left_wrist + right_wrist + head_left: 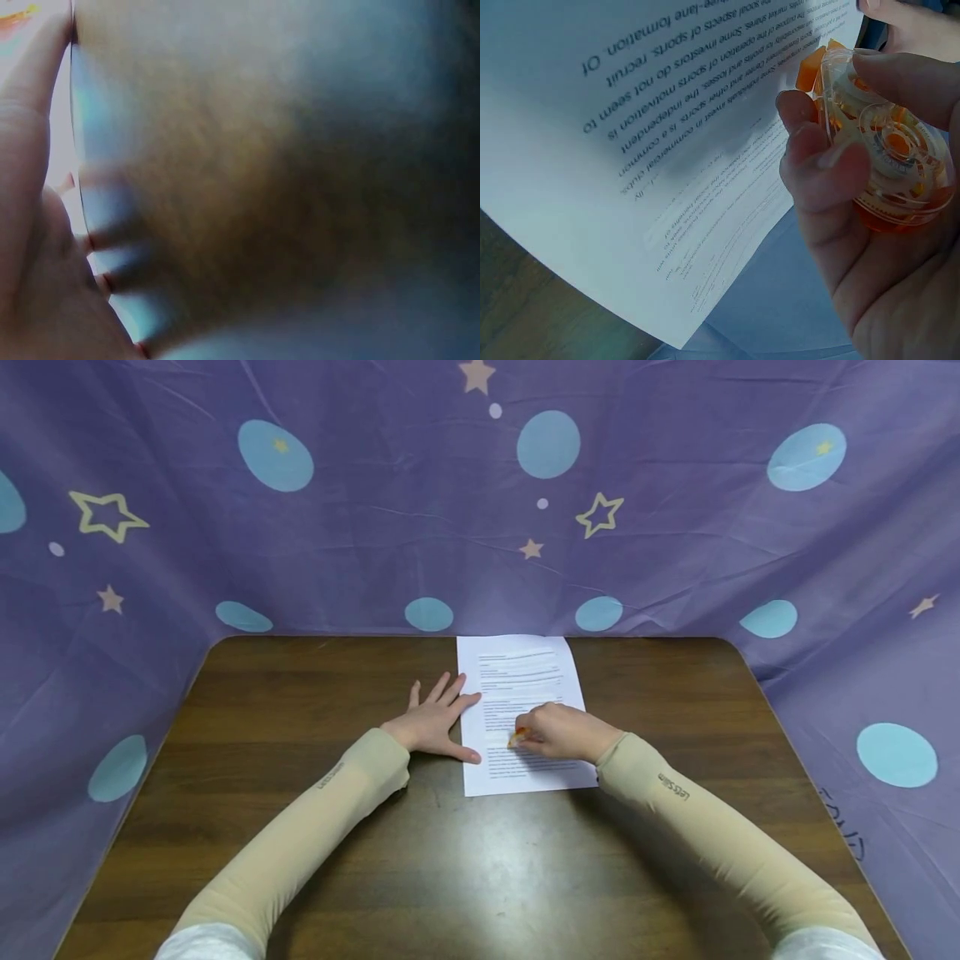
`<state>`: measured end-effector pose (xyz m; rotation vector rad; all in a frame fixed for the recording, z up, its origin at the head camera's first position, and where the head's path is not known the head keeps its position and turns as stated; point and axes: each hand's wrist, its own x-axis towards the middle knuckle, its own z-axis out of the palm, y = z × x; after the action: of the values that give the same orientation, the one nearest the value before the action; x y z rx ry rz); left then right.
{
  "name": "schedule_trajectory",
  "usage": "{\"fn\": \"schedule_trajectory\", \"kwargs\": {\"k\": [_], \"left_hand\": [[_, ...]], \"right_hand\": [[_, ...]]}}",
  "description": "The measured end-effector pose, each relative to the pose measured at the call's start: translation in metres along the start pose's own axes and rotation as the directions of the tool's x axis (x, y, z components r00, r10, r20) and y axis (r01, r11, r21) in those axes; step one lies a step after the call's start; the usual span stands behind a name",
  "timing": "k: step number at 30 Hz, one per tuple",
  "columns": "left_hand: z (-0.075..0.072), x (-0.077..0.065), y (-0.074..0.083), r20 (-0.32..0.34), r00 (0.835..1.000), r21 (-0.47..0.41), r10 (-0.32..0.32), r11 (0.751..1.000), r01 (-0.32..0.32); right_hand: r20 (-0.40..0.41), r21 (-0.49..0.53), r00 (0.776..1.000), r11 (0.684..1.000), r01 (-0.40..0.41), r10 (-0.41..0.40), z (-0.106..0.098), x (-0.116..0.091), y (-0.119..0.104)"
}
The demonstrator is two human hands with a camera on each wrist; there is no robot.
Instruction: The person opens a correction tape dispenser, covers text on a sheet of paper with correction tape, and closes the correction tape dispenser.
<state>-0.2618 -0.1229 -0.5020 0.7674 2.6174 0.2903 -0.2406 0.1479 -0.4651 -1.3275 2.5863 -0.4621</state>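
A printed sheet of paper [474, 782] lies on the table, its far end close to the curtain. My left hand [433, 724] is spread flat at its left edge, with the thumb and some fingertips over the paper and the rest on the wood. In my right hand [561, 732] I grip a clear and orange correction tape [891, 154] between thumb and curled fingers. Its orange tip [810, 69] points down at the lower half of the text. In the right wrist view, whiter bands cross some printed lines. The left wrist view is mostly blurred.
The brown wooden table [322, 693] extends on both sides of the sheet. A purple curtain [360, 527] with stars and blue ovals hangs along the back and both sides. Beige sleeves [300, 843] cover both forearms.
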Motion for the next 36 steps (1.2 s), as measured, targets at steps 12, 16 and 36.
{"fn": "schedule_trajectory", "kwargs": {"k": [12,16,36], "left_hand": [[0.0,-0.001,0.001,0.003,1.0,0.008,-0.007,1.0,0.007],[0.0,-0.001,0.002,0.005,1.0,0.009,-0.009,1.0,0.009],[0.005,0.003,-0.005,-0.003,1.0,-0.01,-0.002,1.0,0.002]], "right_hand": [[0.011,0.019,1.0,1.0,0.0,0.0,0.007,0.004,-0.004],[0.017,0.019,1.0,1.0,0.011,-0.011,0.009,0.005,-0.005],[0.004,-0.079,1.0,0.997,0.025,-0.024,0.01,0.007,-0.014]]}}
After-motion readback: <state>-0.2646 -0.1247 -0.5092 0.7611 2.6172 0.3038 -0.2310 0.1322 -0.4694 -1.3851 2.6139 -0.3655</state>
